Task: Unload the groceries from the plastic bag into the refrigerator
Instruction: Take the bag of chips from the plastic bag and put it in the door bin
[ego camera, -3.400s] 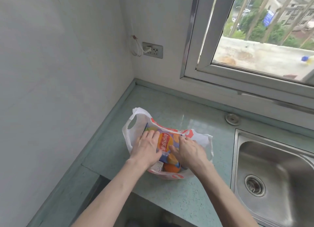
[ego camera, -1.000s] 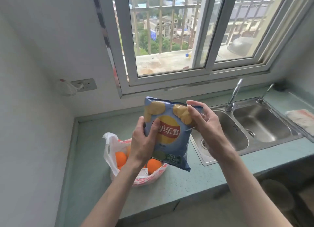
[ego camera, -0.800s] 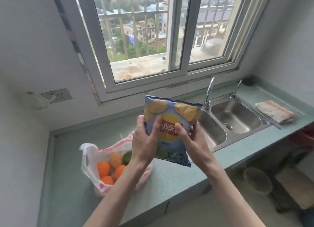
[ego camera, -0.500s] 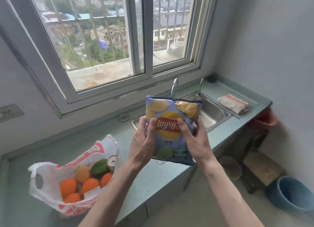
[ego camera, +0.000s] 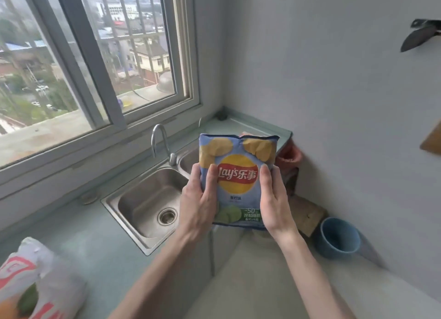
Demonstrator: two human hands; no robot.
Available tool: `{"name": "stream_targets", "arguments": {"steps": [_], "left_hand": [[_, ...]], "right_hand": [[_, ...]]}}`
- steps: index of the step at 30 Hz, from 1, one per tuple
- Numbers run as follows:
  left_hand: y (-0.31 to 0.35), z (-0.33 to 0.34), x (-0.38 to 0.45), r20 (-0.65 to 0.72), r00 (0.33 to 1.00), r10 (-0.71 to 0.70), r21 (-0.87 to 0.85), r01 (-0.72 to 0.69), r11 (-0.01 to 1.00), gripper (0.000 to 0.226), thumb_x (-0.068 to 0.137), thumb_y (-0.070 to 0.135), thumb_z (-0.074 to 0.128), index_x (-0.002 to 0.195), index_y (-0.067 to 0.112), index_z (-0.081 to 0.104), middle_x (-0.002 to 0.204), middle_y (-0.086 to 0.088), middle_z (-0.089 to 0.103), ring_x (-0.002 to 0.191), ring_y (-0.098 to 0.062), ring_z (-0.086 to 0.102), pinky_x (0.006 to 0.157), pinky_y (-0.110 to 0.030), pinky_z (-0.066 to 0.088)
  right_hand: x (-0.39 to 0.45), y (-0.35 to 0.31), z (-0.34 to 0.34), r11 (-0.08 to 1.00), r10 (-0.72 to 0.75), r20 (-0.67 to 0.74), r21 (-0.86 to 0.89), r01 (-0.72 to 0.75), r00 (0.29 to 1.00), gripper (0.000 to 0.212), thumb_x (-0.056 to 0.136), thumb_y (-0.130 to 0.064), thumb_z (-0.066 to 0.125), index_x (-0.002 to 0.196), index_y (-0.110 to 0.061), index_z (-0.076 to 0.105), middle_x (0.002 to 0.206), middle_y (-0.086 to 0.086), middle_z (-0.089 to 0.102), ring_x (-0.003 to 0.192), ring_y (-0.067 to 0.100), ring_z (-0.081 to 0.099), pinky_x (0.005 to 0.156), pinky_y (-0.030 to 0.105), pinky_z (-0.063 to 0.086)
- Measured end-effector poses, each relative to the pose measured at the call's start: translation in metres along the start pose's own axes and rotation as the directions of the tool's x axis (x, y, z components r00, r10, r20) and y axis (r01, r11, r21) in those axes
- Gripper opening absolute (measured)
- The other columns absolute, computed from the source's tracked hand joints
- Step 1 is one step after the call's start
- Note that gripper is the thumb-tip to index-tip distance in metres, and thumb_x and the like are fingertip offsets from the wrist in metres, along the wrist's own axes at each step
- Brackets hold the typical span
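Observation:
A blue bag of chips [ego camera: 237,175] with a red and yellow logo is held upright in front of me, above the counter's front edge. My left hand [ego camera: 199,203] grips its left side and my right hand [ego camera: 274,199] grips its right side. The white and red plastic bag [ego camera: 40,285] lies on the green counter [ego camera: 95,242] at the bottom left, with an orange and something green showing inside. No refrigerator is in view.
A steel double sink [ego camera: 145,199] with a curved tap [ego camera: 160,142] sits under the barred window [ego camera: 90,61]. A blue bucket [ego camera: 338,237] and a wooden block [ego camera: 307,215] stand on the floor by the right wall. A knife [ego camera: 420,36] hangs on that wall.
I lifted the chips out of the plastic bag with both hands. My view swung right, so the bag slid to the bottom left and the right wall came into sight.

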State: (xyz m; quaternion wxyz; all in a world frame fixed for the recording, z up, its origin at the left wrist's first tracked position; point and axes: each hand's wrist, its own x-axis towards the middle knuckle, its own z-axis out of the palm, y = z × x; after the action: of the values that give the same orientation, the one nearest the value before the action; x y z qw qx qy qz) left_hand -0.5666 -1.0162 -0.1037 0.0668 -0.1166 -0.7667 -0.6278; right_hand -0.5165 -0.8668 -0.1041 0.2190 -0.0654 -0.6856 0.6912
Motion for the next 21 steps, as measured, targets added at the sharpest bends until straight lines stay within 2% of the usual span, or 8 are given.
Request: {"name": "stream_targets", "arguments": {"steps": [3, 6, 9, 12, 15, 18, 21], "left_hand": [[0.018, 0.052, -0.002, 0.056, 0.998, 0.025, -0.012, -0.025, 1.0, 0.037, 0.103, 0.057, 0.044, 0.084, 0.026, 0.047, 0.07, 0.01, 0.063, 0.066, -0.012, 0.061, 0.066, -0.044, 0.055], [0.031, 0.101, -0.003, 0.132, 0.99, 0.043, -0.072, -0.034, 0.997, 0.045, 0.104, 0.055, 0.044, 0.087, 0.014, 0.047, 0.072, 0.002, 0.059, 0.067, -0.017, 0.059, 0.062, -0.041, 0.051], [0.036, 0.141, -0.002, 0.165, 0.984, 0.07, -0.081, -0.057, 0.995, 0.052, 0.103, 0.058, 0.042, 0.086, 0.009, 0.045, 0.073, -0.005, 0.055, 0.067, -0.014, 0.053, 0.063, -0.037, 0.047], [0.046, 0.187, -0.001, 0.233, 0.97, 0.071, -0.109, -0.047, 0.993, 0.06, 0.099, 0.067, 0.042, 0.093, 0.007, 0.05, 0.086, -0.018, 0.063, 0.075, -0.023, 0.062, 0.07, -0.05, 0.054], [0.058, 0.226, 0.004, 0.317, 0.945, 0.079, -0.161, -0.029, 0.987, 0.053, 0.099, 0.066, 0.042, 0.102, 0.015, 0.058, 0.093, -0.009, 0.073, 0.086, -0.026, 0.073, 0.076, -0.056, 0.059], [0.066, 0.264, 0.013, 0.385, 0.918, 0.101, -0.211, -0.019, 0.977, 0.061, 0.098, 0.07, 0.043, 0.103, 0.01, 0.053, 0.097, -0.022, 0.067, 0.09, -0.046, 0.066, 0.075, -0.064, 0.057], [0.074, 0.308, 0.02, 0.455, 0.884, 0.109, -0.239, 0.004, 0.971, 0.062, 0.098, 0.069, 0.044, 0.103, 0.008, 0.052, 0.1, -0.027, 0.065, 0.092, -0.048, 0.064, 0.074, -0.066, 0.056]], "right_hand": [[0.011, 0.001, -0.053, 1.0, -0.022, -0.069, -0.019, 0.02, 0.997, 0.039, 0.105, -0.049, 0.038, 0.129, -0.023, 0.056, 0.121, -0.011, 0.069, 0.116, 0.006, 0.065, 0.097, 0.026, 0.053], [0.018, 0.0, -0.102, 0.999, -0.039, -0.133, -0.033, 0.035, 0.99, 0.047, 0.104, -0.05, 0.039, 0.137, -0.019, 0.053, 0.125, -0.013, 0.067, 0.118, -0.001, 0.062, 0.097, 0.018, 0.051], [0.024, -0.003, -0.142, 0.996, -0.082, -0.197, -0.061, 0.072, 0.977, 0.036, 0.107, -0.037, 0.039, 0.123, -0.009, 0.055, 0.103, -0.018, 0.067, 0.099, -0.007, 0.064, 0.084, 0.014, 0.05], [0.03, -0.008, -0.185, 0.993, -0.1, -0.262, -0.087, 0.079, 0.96, 0.029, 0.108, -0.034, 0.039, 0.113, -0.011, 0.056, 0.094, -0.018, 0.067, 0.092, -0.004, 0.064, 0.08, 0.016, 0.051], [0.035, -0.013, -0.221, 0.994, -0.096, -0.319, -0.085, 0.072, 0.943, 0.027, 0.109, -0.032, 0.039, 0.109, -0.01, 0.055, 0.089, -0.017, 0.07, 0.088, 0.0, 0.066, 0.075, 0.017, 0.052], [0.039, -0.016, -0.253, 0.992, -0.111, -0.393, -0.105, 0.075, 0.913, 0.032, 0.107, -0.034, 0.04, 0.11, -0.006, 0.055, 0.09, -0.013, 0.069, 0.088, 0.002, 0.066, 0.074, 0.018, 0.053], [0.045, -0.019, -0.287, 0.989, -0.122, -0.474, -0.134, 0.066, 0.872, 0.039, 0.102, -0.041, 0.042, 0.113, -0.005, 0.055, 0.097, -0.007, 0.07, 0.092, 0.004, 0.069, 0.074, 0.019, 0.055]]}}
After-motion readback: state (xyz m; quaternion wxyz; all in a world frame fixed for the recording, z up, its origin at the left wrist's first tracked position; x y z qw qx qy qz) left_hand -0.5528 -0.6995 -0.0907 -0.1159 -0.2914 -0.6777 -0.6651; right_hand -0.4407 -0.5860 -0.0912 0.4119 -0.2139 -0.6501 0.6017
